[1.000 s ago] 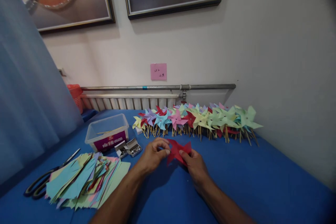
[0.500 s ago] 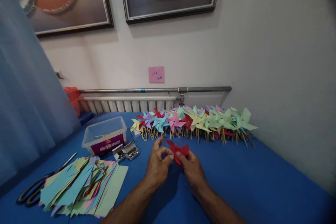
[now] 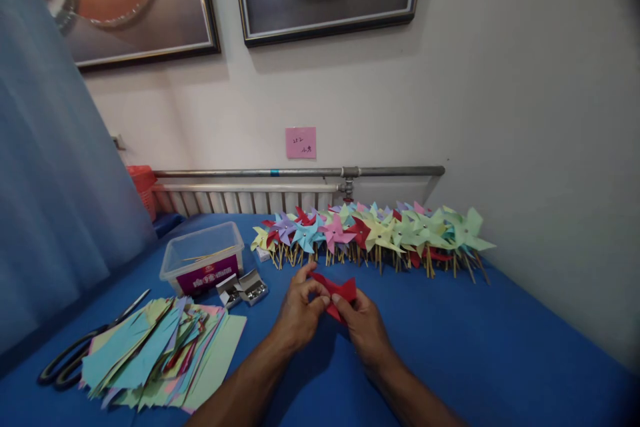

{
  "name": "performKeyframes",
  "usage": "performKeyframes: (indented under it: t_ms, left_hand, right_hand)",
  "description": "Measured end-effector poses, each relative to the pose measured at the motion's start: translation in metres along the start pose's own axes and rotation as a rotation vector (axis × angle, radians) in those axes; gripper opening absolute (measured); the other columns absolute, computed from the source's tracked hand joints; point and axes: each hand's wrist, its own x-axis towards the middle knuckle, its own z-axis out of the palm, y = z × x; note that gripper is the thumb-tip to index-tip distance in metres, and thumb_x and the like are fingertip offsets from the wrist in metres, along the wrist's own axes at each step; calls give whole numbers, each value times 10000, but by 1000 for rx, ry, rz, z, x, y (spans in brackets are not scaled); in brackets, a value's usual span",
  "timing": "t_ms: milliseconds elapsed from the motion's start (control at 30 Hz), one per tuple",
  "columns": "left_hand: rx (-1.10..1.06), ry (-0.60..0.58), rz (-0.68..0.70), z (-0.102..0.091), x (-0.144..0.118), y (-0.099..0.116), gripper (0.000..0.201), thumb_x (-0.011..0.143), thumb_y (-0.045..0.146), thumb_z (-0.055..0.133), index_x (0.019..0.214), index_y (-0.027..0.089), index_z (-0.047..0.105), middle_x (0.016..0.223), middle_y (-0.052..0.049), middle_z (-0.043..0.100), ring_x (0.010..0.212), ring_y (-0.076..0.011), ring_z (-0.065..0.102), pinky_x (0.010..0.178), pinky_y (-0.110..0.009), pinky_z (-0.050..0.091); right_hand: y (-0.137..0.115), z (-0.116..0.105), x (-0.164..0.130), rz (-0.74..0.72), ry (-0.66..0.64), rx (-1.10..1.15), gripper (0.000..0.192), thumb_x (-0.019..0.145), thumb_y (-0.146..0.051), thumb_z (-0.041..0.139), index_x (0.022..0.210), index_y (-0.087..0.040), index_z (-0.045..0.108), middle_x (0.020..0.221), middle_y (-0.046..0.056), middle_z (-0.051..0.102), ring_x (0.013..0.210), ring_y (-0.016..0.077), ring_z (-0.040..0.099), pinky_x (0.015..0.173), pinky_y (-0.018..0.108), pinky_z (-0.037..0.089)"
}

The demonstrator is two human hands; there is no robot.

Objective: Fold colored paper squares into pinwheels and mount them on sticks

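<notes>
Red paper (image 3: 339, 291): above blue counter (image 3: 475, 347), long axis left-right (points outward, folded flaps).
Left hand (image 3: 299, 312): pinching its left part.
Right hand (image 3: 364, 321): pinching its right edge.

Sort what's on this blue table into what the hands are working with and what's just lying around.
In use:
- red paper piece, pinched by left hand and right hand

Lying about:
- row of finished pinwheels
- stack of coloured paper
- scissors
- plastic tub
- small pin boxes
</notes>
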Motion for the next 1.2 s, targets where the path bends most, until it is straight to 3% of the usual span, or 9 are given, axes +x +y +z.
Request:
performKeyframes:
  t_ms: [333,467,633,933,1200]
  left_hand:
    - [14,49,-10,6,0,-2,137,822,112,616,710,188,638,1341,-68,594,1288,-218,525,1079,-358,418]
    - [-2,71,3,8,-1,-2,149,820,131,602,683,189,594,1070,-50,663,1048,-183,612,963,-309,468]
    - [-93,72,8,10,0,-5,138,808,153,588,674,185,579,813,-9,609,785,-143,578,778,-260,467]
    - [-141,118,-18,11,-2,-3,130,770,159,578,642,175,577,740,0,570,714,-139,535,729,-263,411]
    - [-129,116,-37,12,-2,-5,123,758,156,575,637,178,575,735,0,570,718,-143,535,735,-264,403]
  right_hand:
    - [-3,1,-2,6,-21,38,309,683,-464,780,824,-198,709,717,13,712,646,182,594,620,280,464]
    - [-3,0,-2,19,-26,24,300,687,-459,773,817,-197,706,711,13,706,636,180,586,605,275,453]
    - [-1,-1,-1,4,-19,-9,310,684,-464,767,811,-191,695,687,6,686,623,174,570,613,276,454]
    - [5,-3,3,-28,-42,17,344,671,-480,790,830,-186,706,744,29,710,671,188,600,657,296,483]
    - [1,-5,0,-21,-85,-29,330,678,-492,777,772,-189,683,679,3,656,622,158,542,597,265,432]
